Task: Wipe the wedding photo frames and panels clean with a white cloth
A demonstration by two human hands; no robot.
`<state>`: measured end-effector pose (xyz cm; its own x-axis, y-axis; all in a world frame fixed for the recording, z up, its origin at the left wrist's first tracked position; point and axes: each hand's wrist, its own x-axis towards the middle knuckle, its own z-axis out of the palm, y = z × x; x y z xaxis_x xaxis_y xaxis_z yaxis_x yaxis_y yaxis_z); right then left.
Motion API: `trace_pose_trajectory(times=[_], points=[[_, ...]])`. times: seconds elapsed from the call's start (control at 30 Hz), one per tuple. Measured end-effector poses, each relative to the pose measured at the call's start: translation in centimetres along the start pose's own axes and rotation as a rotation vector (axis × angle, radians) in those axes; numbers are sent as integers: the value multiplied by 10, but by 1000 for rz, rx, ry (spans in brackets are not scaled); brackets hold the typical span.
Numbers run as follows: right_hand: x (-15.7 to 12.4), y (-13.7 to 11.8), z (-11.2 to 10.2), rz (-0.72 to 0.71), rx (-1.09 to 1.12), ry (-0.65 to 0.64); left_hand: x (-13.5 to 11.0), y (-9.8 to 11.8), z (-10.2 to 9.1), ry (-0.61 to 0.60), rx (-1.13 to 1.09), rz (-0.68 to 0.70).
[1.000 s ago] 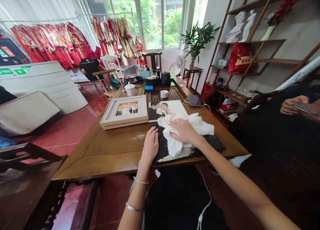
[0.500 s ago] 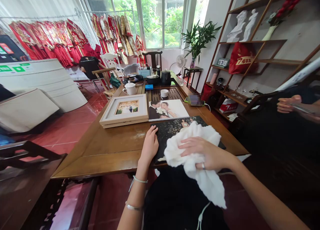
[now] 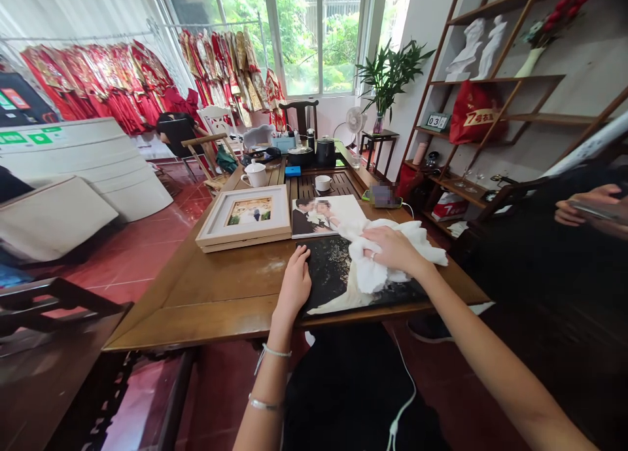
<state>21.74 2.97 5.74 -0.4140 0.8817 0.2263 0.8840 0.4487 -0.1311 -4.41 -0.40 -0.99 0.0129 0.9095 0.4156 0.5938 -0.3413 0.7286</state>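
A dark photo panel (image 3: 333, 281) lies flat at the near edge of the wooden table (image 3: 220, 294). My left hand (image 3: 294, 286) rests on the panel's left edge, fingers curled over it, holding it in place. My right hand (image 3: 390, 249) presses a white cloth (image 3: 377, 268) down on the panel's upper right part, fingers closed on the cloth. A second photo print (image 3: 318, 215) lies just beyond the panel, its right corner under the cloth. A pale framed picture (image 3: 245, 216) sits to the left of that print.
Tea things stand further back: a white teapot (image 3: 255, 174), a small cup (image 3: 322, 183), a dark kettle (image 3: 324, 152). A phone (image 3: 384, 196) lies on the right edge. Another person's hands (image 3: 589, 209) hold a phone at the right. Shelves line the right wall; red garments hang at the back left.
My right hand, with the cloth, pulled back off the table's near edge half a second ago, and has now gone forward onto the panel's upper right. The left hand has stayed put.
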Motion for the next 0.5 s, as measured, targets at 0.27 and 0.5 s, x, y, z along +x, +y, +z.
trace_pose_trajectory(times=[0.27,0.5], points=[[-22,-75,5,-275,118,-33,0,0,-3,-35,13,47],[-76,-70,-7,-313,199,-39,0,1,-3,-21,13,3]])
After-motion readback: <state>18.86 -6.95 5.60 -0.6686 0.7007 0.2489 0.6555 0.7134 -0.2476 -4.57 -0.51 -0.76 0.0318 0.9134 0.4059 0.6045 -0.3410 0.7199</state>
